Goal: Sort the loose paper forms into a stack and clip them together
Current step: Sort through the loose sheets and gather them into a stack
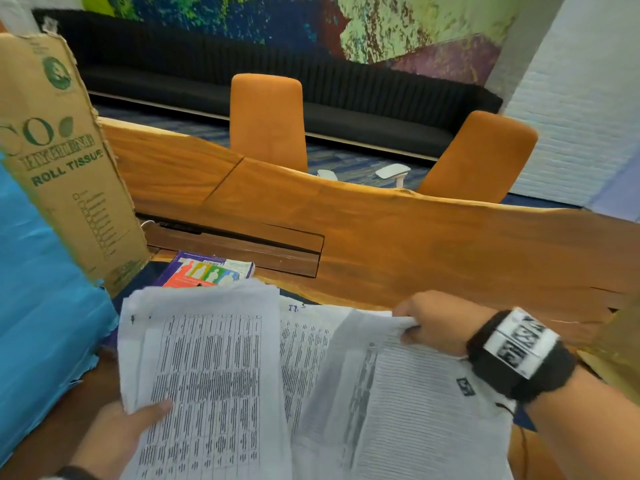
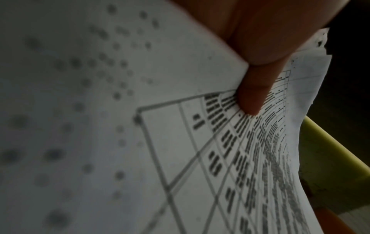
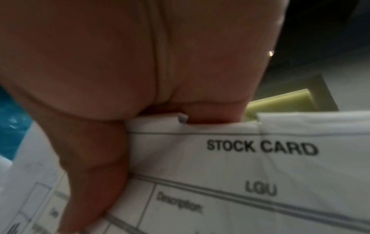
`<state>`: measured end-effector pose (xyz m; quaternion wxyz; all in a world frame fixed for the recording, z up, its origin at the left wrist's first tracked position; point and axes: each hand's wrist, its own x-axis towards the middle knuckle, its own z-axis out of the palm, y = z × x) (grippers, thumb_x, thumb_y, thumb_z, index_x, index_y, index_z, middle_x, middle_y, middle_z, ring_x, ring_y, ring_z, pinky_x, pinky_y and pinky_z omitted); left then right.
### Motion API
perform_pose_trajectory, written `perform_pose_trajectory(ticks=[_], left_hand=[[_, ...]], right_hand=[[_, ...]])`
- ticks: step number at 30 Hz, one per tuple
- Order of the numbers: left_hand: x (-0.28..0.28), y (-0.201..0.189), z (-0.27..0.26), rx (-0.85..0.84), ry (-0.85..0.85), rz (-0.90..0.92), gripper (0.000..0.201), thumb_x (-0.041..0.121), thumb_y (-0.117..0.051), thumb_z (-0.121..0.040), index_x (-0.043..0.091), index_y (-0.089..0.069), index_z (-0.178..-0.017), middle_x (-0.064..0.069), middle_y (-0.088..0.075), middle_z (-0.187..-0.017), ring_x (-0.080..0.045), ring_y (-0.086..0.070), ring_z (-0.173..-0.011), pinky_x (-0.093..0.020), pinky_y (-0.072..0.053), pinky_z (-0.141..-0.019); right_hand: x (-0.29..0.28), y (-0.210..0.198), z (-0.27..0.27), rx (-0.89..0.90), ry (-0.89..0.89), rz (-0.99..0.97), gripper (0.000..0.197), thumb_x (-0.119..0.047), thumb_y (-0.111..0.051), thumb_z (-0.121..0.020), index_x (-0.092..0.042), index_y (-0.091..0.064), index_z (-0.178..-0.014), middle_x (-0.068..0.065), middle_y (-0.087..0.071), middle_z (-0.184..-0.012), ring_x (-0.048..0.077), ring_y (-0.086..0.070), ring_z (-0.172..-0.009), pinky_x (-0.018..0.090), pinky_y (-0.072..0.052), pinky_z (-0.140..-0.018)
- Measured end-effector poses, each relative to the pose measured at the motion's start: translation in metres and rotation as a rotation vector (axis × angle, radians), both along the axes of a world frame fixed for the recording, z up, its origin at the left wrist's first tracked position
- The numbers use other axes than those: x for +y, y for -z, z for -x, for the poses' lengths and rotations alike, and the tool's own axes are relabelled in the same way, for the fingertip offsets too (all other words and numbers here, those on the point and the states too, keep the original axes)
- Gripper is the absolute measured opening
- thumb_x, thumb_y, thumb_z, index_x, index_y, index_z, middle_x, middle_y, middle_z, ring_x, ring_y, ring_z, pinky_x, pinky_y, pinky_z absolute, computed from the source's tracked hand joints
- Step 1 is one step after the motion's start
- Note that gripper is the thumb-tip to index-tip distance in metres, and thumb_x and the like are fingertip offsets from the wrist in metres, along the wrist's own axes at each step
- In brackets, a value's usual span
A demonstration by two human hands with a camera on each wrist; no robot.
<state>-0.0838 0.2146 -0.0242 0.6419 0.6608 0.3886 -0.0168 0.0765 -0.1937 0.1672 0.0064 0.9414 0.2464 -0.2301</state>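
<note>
A stack of printed table forms point(image 1: 207, 368) is held up at the lower left by my left hand point(image 1: 138, 420), thumb on top of the lower left corner. In the left wrist view the thumb point(image 2: 254, 95) presses on the gridded sheet point(image 2: 200, 158). My right hand point(image 1: 426, 323) pinches the top edge of a lined form point(image 1: 415, 403) headed "STOCK CARD" point(image 3: 260, 148); the thumb point(image 3: 94, 174) lies over its front. Another form point(image 1: 304, 341) lies between the two. No clip is visible.
A wooden table point(image 1: 415, 237) stretches ahead, with a colourful book point(image 1: 207, 271) just behind the papers. A torn cardboard flap point(image 1: 62, 150) and blue plastic point(image 1: 41, 289) stand at the left. Two orange chairs point(image 1: 266, 119) sit across the table. A yellow envelope point(image 1: 616, 344) lies at right.
</note>
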Motion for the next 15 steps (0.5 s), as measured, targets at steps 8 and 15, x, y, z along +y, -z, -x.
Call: perform_pose_trajectory(ticks=[8, 15], left_hand=[[-0.045, -0.070, -0.047, -0.299, 0.127, -0.212, 0.020, 0.019, -0.079, -0.086, 0.012, -0.072, -0.104, -0.026, -0.073, -0.102, -0.046, -0.068, -0.098, -0.054, -0.054, -0.089], [-0.151, -0.123, -0.061, -0.392, 0.446, -0.295, 0.020, -0.003, -0.068, -0.090, 0.016, -0.074, -0.091, 0.010, -0.077, -0.069, -0.012, -0.071, -0.073, -0.031, -0.057, -0.068]], right_hand=[[-0.017, -0.072, 0.050, -0.224, -0.130, -0.095, 0.006, -0.031, -0.061, -0.092, -0.030, -0.057, -0.086, -0.012, -0.062, -0.084, 0.010, -0.055, -0.081, 0.038, -0.050, -0.075], [0.013, -0.054, 0.024, -0.616, -0.221, -0.268, 0.009, -0.031, -0.069, -0.087, -0.026, -0.066, -0.094, 0.006, -0.034, -0.155, 0.031, -0.028, -0.143, 0.049, -0.029, -0.114]])
